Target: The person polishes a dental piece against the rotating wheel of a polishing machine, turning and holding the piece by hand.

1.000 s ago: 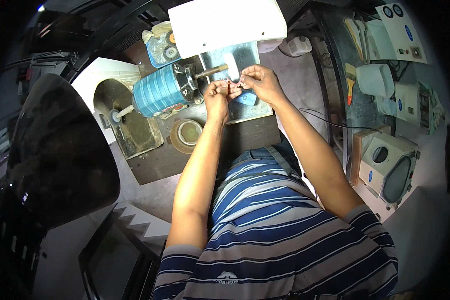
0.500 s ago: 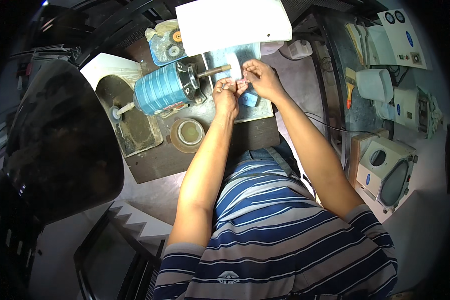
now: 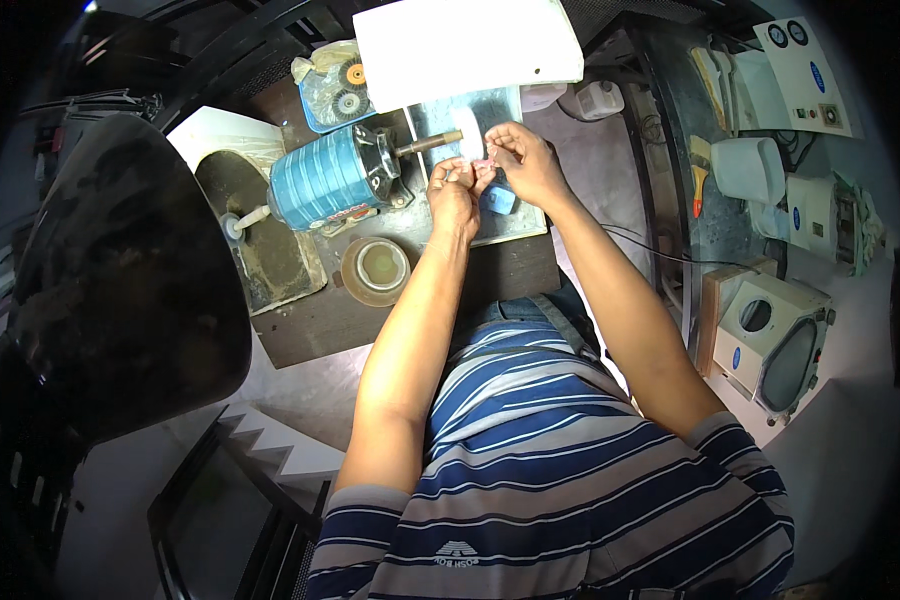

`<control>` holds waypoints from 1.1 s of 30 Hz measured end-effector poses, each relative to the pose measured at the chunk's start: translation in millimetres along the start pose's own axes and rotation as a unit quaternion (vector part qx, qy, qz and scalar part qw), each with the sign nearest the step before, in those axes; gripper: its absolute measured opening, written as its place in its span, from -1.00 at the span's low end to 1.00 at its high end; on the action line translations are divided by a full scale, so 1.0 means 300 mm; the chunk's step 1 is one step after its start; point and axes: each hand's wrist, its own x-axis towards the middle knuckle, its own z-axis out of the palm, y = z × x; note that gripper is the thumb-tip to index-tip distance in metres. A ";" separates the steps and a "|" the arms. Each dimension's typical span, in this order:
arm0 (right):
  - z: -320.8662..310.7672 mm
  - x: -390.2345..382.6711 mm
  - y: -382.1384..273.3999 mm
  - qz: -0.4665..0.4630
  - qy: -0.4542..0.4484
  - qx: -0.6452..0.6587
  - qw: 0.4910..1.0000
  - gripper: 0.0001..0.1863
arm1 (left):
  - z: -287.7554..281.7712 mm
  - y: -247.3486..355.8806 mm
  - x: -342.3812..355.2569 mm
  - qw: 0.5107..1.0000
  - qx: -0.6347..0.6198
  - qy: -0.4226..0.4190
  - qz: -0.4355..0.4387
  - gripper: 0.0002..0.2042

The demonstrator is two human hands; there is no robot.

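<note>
A small pink piece (image 3: 484,163) is pinched between the fingertips of both hands, its exact kind too small to make out. My left hand (image 3: 452,202) grips it from the left, fingers closed. From the right, the bent fingers of my right hand (image 3: 532,166) meet on it. Just beyond is a white polishing wheel (image 3: 470,128) on the shaft of a blue bench motor (image 3: 322,182); whether the piece touches the wheel cannot be made out. Under the hands lies a pale tray (image 3: 522,222) with a small blue object (image 3: 498,200) in it.
A round bowl (image 3: 375,270) stands near my left forearm, beside a stone-like basin (image 3: 280,265). A blue bin of brush wheels (image 3: 335,85) sits behind the motor. A bright white hood (image 3: 470,50) overhangs the wheel. On the right bench are a brush (image 3: 700,175) and a plastic tub (image 3: 750,170).
Both hands stay at the wheel with only slight finger shifts. The pink piece shows a little more clearly between the fingertips.
</note>
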 end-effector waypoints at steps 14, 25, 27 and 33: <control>-0.013 -0.032 -0.019 -0.005 0.017 -0.069 0.997 -0.84 | -0.010 -0.014 0.009 1.000 0.003 -0.015 -0.025 -0.94; 0.034 0.030 0.017 0.059 0.018 0.013 0.998 -0.87 | -0.015 0.048 0.036 0.997 0.075 0.015 0.004 -0.93; 0.038 0.030 0.016 0.072 0.023 0.033 0.997 -0.86 | -0.013 0.056 0.036 0.997 0.082 0.012 0.010 -0.93; 0.050 0.035 0.010 0.139 0.029 0.105 0.984 -0.80 | -0.015 0.079 0.058 0.994 0.112 0.018 0.006 -0.93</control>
